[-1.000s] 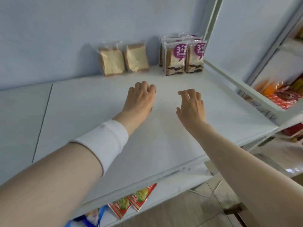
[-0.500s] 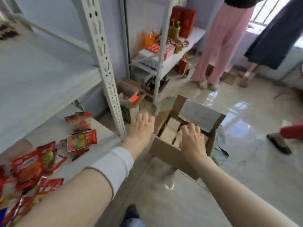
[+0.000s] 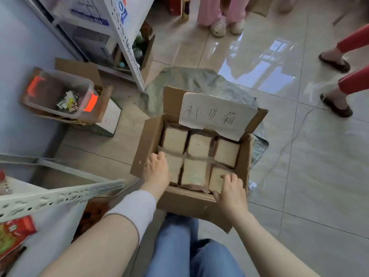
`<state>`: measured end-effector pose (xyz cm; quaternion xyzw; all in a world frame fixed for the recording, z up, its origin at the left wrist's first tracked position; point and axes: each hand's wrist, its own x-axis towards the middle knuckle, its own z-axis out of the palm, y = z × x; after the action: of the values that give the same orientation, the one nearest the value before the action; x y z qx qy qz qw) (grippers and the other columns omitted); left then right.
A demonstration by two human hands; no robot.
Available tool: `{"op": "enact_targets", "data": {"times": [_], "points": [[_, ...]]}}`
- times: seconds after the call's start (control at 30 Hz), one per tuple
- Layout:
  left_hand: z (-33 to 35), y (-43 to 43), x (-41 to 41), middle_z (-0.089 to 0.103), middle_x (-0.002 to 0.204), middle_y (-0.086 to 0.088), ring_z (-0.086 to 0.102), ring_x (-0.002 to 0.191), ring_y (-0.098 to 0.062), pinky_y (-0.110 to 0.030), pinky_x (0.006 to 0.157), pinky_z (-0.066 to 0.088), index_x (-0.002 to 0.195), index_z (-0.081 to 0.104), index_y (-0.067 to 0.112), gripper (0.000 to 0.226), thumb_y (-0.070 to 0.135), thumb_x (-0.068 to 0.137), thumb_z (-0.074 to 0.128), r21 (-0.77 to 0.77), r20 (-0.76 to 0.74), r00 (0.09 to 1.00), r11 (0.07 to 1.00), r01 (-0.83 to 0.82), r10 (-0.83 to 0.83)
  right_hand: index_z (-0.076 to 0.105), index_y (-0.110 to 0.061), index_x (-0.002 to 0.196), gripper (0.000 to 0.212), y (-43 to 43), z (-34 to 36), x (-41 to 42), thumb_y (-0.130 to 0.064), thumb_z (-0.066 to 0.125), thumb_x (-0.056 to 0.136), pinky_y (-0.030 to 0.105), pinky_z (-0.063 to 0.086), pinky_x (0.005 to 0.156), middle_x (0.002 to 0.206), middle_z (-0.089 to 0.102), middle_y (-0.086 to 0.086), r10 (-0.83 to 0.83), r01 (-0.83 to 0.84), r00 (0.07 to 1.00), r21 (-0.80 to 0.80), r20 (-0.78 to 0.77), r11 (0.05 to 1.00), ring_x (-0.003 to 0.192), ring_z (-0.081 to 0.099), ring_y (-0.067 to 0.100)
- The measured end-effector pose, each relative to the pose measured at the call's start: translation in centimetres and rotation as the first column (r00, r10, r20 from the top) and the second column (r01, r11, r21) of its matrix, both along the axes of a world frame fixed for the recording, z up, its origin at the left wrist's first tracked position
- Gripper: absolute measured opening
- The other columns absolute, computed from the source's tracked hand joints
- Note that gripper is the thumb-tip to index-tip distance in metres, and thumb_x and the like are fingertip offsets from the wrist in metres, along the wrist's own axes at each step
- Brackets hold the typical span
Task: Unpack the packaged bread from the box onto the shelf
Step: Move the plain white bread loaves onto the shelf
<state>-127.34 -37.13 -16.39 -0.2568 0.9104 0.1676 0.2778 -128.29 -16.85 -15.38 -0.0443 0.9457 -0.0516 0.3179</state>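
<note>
Now lowered into the box [image 3: 185, 202], right hand [image 3: 232, 194] fingers grasp 1 bread pack [image 3: 215, 180]; left hand [image 3: 157, 172] fingers unclear

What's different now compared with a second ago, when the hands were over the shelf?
Both hands left the shelf and came down into the box on the floor. The left hand now touches the near left pack; the right hand curls round the near right pack. No pack is lifted yet; the box stays on the floor.
</note>
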Motion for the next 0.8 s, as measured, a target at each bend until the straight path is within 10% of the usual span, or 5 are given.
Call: {"op": "enact_targets", "data": {"times": [0.3,0.5,0.8], "points": [[-12.9,-1.6,-4.6,0.036,0.139,-0.019,0.039,0.127,-0.035,-0.044,0.099,0.036,0.143,0.012,0.014,0.077,0.018,0.085,0.063,0.111,0.008,0.959,0.953,-0.281,0.282,0.040,-0.002,0.129,0.075,-2.8,-14.6,-4.0,-0.043,0.072,0.075,0.035,0.040,0.099,0.129,0.049,0.016,-0.464,0.505,0.798,-0.007,0.384,0.863,0.122,0.047,0.030],[-13.8,-1.4,-3.3,0.046,0.134,-0.015,0.047,0.121,-0.030,-0.040,0.096,0.042,0.138,0.026,0.015,0.084,0.017,0.071,0.078,0.198,-0.180,0.884,0.896,-0.397,0.432,0.052,-0.004,0.122,0.073,-2.6,-17.0,-3.1,-0.039,0.081,0.065,0.031,0.044,0.091,0.122,0.060,0.014,-0.631,0.685,0.675,-0.008,0.381,0.728,0.115,0.055,0.029],[-8.0,-2.6,-0.9,0.056,0.086,0.012,0.051,0.080,-0.007,-0.003,0.060,0.038,0.096,0.054,0.020,0.038,0.017,0.069,0.080,0.517,-0.212,0.737,0.714,-0.473,0.642,0.057,-0.015,0.090,0.034,1.0,-11.4,-2.7,-0.033,0.079,0.070,0.027,0.043,0.072,0.082,0.057,-0.004,-0.650,0.777,0.622,-0.244,0.437,0.580,0.080,0.055,0.017]]}}
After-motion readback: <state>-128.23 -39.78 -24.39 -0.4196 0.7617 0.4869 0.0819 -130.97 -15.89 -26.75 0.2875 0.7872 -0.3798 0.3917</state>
